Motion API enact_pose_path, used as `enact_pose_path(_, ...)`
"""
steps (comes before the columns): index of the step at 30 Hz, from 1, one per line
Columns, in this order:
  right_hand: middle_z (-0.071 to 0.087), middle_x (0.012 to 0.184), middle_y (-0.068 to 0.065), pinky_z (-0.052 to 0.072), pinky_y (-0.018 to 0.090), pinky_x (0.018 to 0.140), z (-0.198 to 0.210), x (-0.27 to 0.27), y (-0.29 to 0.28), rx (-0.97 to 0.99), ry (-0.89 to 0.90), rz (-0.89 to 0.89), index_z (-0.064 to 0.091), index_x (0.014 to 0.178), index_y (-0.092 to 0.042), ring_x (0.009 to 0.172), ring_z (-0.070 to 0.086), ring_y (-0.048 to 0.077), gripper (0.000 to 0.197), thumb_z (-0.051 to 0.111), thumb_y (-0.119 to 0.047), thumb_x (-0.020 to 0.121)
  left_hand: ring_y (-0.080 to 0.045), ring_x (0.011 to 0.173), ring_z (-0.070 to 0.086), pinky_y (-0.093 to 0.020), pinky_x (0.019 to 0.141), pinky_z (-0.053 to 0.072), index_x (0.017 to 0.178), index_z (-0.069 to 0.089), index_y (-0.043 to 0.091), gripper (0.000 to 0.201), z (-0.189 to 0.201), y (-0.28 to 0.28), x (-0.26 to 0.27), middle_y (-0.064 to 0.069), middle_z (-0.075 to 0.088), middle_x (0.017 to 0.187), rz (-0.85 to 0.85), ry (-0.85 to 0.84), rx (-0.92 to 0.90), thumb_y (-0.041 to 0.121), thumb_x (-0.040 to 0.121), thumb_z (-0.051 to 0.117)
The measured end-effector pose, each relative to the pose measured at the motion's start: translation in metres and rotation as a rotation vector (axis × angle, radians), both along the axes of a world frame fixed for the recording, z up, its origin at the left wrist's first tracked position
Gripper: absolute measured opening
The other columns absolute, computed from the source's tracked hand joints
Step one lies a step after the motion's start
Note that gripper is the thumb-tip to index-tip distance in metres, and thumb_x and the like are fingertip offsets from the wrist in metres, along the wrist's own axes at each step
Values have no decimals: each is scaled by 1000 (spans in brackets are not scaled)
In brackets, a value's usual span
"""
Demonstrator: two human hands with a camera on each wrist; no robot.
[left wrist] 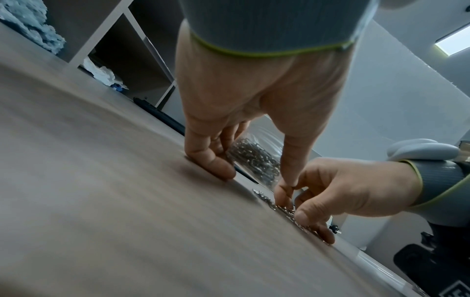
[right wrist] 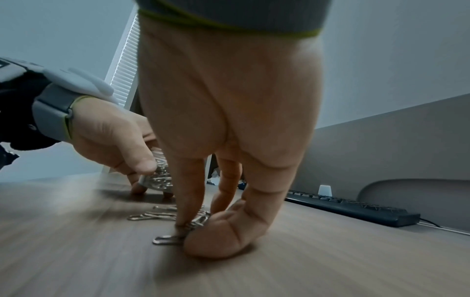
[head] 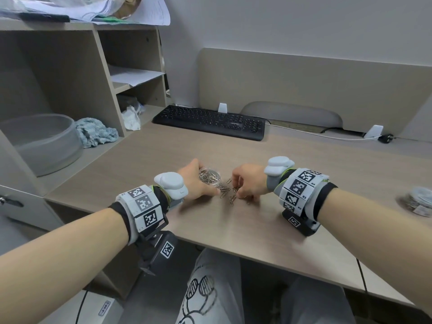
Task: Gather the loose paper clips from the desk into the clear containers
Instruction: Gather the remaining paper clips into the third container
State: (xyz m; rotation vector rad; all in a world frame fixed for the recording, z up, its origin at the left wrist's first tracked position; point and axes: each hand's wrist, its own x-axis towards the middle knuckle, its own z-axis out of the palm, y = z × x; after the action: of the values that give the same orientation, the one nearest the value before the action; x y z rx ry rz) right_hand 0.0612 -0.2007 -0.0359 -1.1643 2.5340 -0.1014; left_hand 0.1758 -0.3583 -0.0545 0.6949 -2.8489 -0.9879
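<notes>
A small clear container [head: 209, 177] full of silver paper clips stands on the desk [head: 257, 218]. My left hand [head: 198, 182] is curled round its left side, with the thumb at its front. Just right of it, several loose paper clips [head: 228, 194] lie scattered on the wood. My right hand [head: 240, 192] is curled down over them. In the right wrist view its index fingertip and thumb [right wrist: 218, 241] pinch a small bunch of clips [right wrist: 195, 222] against the desk, while other clips [right wrist: 155, 216] lie loose beside them. The left wrist view shows the container [left wrist: 254, 158] between my fingers.
A second clear container [head: 418, 202] with clips sits blurred at the right edge of the desk. A black keyboard [head: 210, 121] lies at the back, with a white cable [head: 315, 134] beside it. Shelves on the left hold a grey bowl [head: 44, 141] and a blue cloth [head: 95, 132].
</notes>
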Motion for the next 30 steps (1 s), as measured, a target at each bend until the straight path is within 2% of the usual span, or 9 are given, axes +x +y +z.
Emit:
enact_pose_path(3,66,96,4,53,28,62,-1,1,-3,-12,-32,-10,57,89,-20,79,68,27,17,67,-9,80,-24,102,60,-36,87,48,120,48,17,74,0,1,1,-2,64,112,-3,3,-11,47,66,87)
enact_pose_path(5,68,98,6,52,26,59,0,2,-5,-11,-23,-8,58,89,-19,77,66,26,17,63,-6,80,-24,102,60,-34,84,46,120,48,17,73,0,1,2,-2,64,111,-2,6,-15,47,66,87)
enact_pose_path(9,68,102,4,50,28,70,-1,3,-4,2,45,12,62,94,-17,83,61,24,18,57,-6,80,-24,102,60,-34,85,46,119,48,17,72,0,2,1,-3,64,112,-1,8,-8,46,66,87)
enact_pose_path(13,70,95,7,51,28,63,1,2,-4,-7,13,4,59,84,-19,66,59,20,15,56,-5,80,-24,101,59,-33,82,44,119,48,17,72,-1,3,1,-2,63,112,-1,13,-13,46,66,87)
enact_pose_path(15,71,83,8,52,26,58,2,0,-3,-19,-26,-21,59,80,-17,61,63,22,16,53,-3,80,-24,101,59,-33,81,44,118,48,17,70,-1,4,1,-2,63,110,-5,16,-9,45,66,87)
enact_pose_path(17,68,71,8,50,21,50,6,-2,-3,-66,-82,-58,59,77,-15,56,65,23,18,51,1,81,-23,100,60,-33,80,44,117,48,18,70,-2,4,2,-1,64,110,-6,20,-7,45,66,87)
enact_pose_path(22,59,59,12,46,21,39,31,1,-8,-372,-287,-153,60,86,-3,33,54,11,16,51,9,83,-22,96,61,-35,81,47,112,47,22,69,-5,3,1,0,65,107,-13,24,-19,48,63,87)
enact_pose_path(25,55,63,13,45,24,37,43,9,-17,-526,-379,-133,57,93,1,37,53,13,14,58,10,83,-22,97,60,-36,84,48,116,47,23,72,-4,4,2,2,64,108,-36,18,-9,50,63,86)
enact_pose_path(30,60,76,18,50,29,44,41,14,-26,-520,-373,-64,58,98,0,50,58,24,18,68,1,84,-22,99,60,-35,81,46,121,47,22,75,-3,4,4,2,63,109,-60,31,0,51,64,86)
